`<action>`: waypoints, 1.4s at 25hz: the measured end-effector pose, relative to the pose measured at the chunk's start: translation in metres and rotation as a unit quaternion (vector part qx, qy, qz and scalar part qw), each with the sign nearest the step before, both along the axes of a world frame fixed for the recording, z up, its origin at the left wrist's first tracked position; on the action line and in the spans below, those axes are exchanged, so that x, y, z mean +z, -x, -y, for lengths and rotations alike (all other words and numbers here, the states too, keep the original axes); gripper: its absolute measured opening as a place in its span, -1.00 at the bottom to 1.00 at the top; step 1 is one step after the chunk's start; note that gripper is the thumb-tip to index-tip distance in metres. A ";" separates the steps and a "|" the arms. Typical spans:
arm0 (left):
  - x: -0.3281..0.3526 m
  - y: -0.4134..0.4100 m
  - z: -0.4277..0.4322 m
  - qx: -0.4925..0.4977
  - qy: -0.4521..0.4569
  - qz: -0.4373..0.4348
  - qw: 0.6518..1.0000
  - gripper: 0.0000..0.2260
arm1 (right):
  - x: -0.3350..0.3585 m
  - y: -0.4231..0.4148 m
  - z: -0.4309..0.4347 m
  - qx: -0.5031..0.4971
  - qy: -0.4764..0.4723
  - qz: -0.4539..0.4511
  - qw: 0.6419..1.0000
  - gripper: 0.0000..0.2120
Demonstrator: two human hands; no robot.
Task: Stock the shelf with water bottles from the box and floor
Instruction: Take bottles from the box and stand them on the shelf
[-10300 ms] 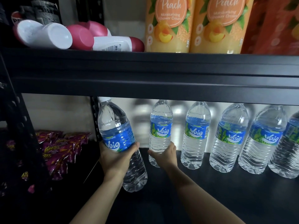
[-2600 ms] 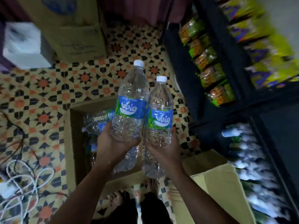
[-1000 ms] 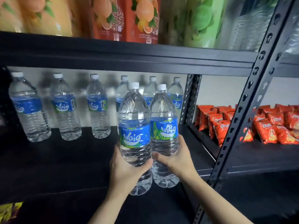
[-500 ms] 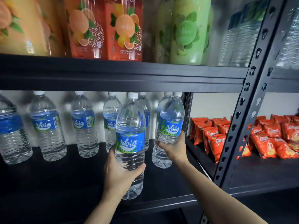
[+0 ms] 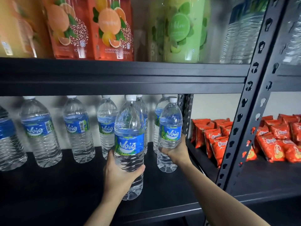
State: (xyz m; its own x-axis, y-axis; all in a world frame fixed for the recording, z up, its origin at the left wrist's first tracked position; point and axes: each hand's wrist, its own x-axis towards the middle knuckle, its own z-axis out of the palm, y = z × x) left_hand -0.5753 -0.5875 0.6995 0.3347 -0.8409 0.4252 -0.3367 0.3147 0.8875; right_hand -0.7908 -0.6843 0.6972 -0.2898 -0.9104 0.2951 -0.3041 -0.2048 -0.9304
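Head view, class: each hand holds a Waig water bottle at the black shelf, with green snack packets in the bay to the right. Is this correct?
No. The head view shows the snack packets are orange-red, not green. The rest holds: the left hand grips the nearer bottle and the right hand the farther bottle, at the black shelf.
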 end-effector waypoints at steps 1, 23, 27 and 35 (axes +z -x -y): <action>0.001 0.002 0.001 0.001 0.000 0.000 1.000 -0.21 | -0.001 0.001 0.001 0.003 -0.001 -0.004 1.000 -0.24; 0.011 0.008 0.005 0.009 0.024 -0.005 1.000 -0.17 | -0.010 0.007 0.009 0.028 -0.030 -0.021 0.999 -0.26; 0.004 0.007 0.009 0.007 0.015 0.007 1.000 -0.15 | -0.014 0.011 0.008 0.052 -0.051 -0.020 0.997 -0.19; 0.005 0.027 0.035 -0.024 0.024 -0.018 0.999 -0.20 | -0.072 0.028 -0.041 0.012 -0.207 -0.433 0.877 0.01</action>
State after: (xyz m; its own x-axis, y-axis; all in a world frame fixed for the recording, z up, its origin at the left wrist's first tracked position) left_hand -0.6021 -0.6224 0.7050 0.3103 -0.8351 0.4542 -0.2884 0.3726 0.8821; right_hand -0.8192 -0.6437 0.6249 -0.1002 -0.9943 0.0377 -0.9339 0.0810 -0.3483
